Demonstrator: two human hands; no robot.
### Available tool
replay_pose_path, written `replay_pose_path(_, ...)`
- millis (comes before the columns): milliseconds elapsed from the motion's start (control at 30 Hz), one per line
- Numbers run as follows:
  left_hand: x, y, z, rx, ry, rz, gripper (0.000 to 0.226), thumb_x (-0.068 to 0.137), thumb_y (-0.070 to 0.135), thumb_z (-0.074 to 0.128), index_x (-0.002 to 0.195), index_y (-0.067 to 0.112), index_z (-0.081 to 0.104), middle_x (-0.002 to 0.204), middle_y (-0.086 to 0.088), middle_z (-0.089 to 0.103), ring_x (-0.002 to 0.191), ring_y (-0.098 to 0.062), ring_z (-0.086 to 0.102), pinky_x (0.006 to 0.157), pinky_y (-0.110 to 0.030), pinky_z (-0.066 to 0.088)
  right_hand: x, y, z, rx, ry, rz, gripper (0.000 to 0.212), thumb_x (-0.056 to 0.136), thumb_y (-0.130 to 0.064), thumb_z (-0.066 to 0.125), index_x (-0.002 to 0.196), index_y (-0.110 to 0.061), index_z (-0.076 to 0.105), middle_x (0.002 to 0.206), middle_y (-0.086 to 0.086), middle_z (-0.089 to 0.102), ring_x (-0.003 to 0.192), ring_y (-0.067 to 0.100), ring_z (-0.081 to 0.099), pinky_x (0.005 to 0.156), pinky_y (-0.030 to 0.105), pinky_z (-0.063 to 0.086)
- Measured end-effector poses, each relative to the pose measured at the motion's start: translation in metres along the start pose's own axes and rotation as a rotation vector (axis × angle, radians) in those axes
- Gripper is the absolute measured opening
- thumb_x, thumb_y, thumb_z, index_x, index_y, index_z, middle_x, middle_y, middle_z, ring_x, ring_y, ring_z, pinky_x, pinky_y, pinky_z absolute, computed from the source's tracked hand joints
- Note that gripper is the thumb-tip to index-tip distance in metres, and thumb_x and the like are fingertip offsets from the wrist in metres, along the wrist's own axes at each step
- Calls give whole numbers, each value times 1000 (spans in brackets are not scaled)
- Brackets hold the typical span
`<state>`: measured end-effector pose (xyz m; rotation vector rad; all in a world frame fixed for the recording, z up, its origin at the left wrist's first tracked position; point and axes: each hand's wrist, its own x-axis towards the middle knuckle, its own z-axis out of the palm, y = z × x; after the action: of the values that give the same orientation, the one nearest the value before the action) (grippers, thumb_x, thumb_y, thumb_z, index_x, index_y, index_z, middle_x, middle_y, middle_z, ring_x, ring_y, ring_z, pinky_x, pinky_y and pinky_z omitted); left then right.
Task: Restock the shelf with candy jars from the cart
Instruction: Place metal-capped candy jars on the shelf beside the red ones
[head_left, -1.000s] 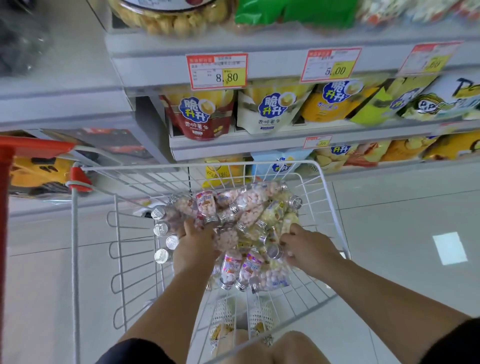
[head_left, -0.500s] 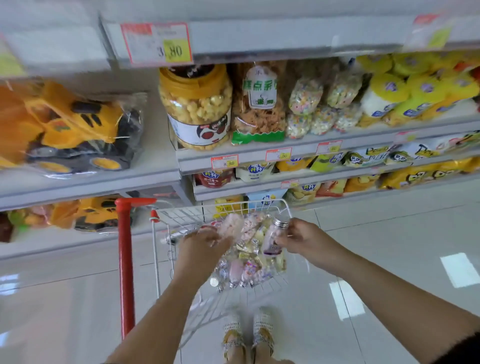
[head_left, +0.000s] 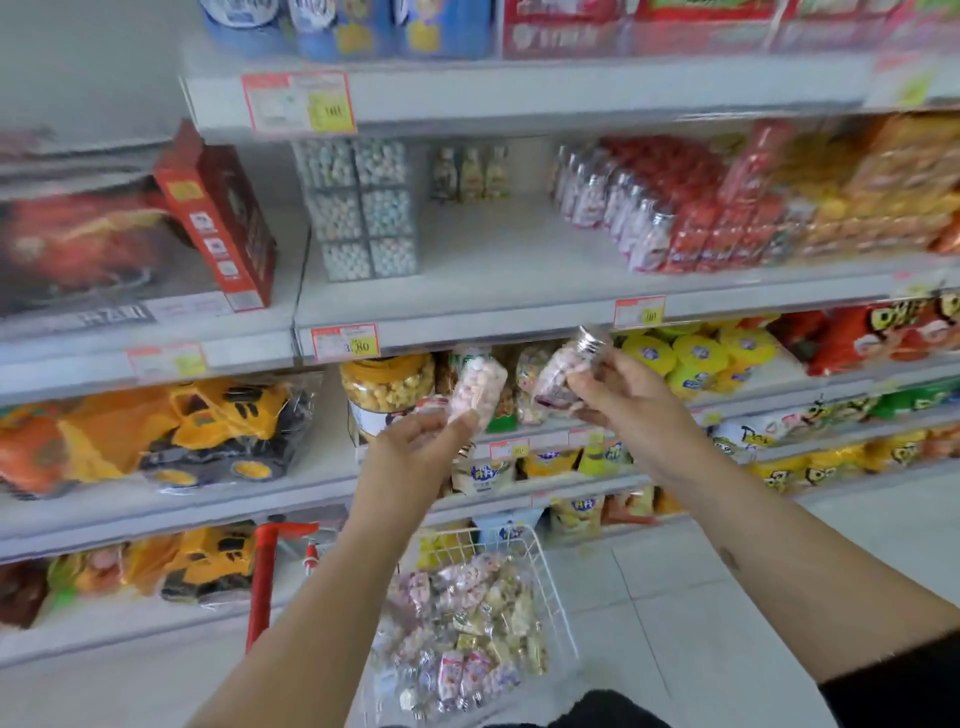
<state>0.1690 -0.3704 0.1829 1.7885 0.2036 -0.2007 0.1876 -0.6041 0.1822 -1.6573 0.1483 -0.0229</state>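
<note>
Two jars up, one per hand, both raised in front of the shelving above the cart. Left hand grips a clear candy jar by its lower end, fingers wrapped round the base; jar stands roughly upright, full of pale pink and white sweets, top end blurred. Right hand holds a second jar tilted, silver screw cap pointing up and right, fingers closed round the body. Both jars sit just below the front lip of the target shelf, not touching it.

That shelf has a bare stretch in the middle. On it: stacked clear boxes of pastel sweets at the left, a few small bottles at the back, a row of matching silver-capped jars to the right, red packs beside those. Price tags clipped to the shelf edge, print too blurred to read.

White wire cart basket low centre, heaped with more jars; red cart post to its left. Below the hands, a big yellow-lidded tub of puffs and bagged snacks. Yellow toy trucks in plastic wrap on the left bay, red boxed toy above them. Pale tiled floor at right.
</note>
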Motion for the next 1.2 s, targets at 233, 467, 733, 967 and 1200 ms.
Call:
replay_pose_path(233,35,41,55,-126,116,-2,57,58,74,69,96,32,75,79,7,72,75,-17,68,90,-51,57,95,-23,-54,-282,162,-232,29,92,-33,65,117,-19,60,109,-4,69,94,11,65,79,26,49)
replay_pose_path(467,53,59,90,-215,225,-43,52,68,67,65,101,27,73,91,3,72,89,-20,69,92,-47,56,185,-20,-62,-559,160,-355,15,93,-24,64,95,-22,50,90,-4,63,82,20,62,68,28,37)
replay_pose_path(733,58,58,77,-250,262,-53,45,63,70,70,92,35,68,98,4,73,93,-17,71,93,-45,56,217,-20,-41,-696,165,-285,21,100,-21,51,111,-3,52,86,4,60,78,27,59,63,30,35)
replay_pose_path(967,70,70,66,-158,270,6,43,84,58,68,113,25,69,93,-5,74,83,-17,71,86,-41,58,172,-13,-49,-723,145,-383,40,95,-18,62,132,-10,52,121,6,60,111,22,58,86,28,44)
replay_pose_path(1200,71,94,72,-92,231,73,19,90,51,63,97,34,67,95,4,69,77,-9,65,70,-26,56,155,-27,-21,-1390,-162,-410,46,104,-47,29,142,-27,46,148,-8,45,132,25,42,103,41,36)
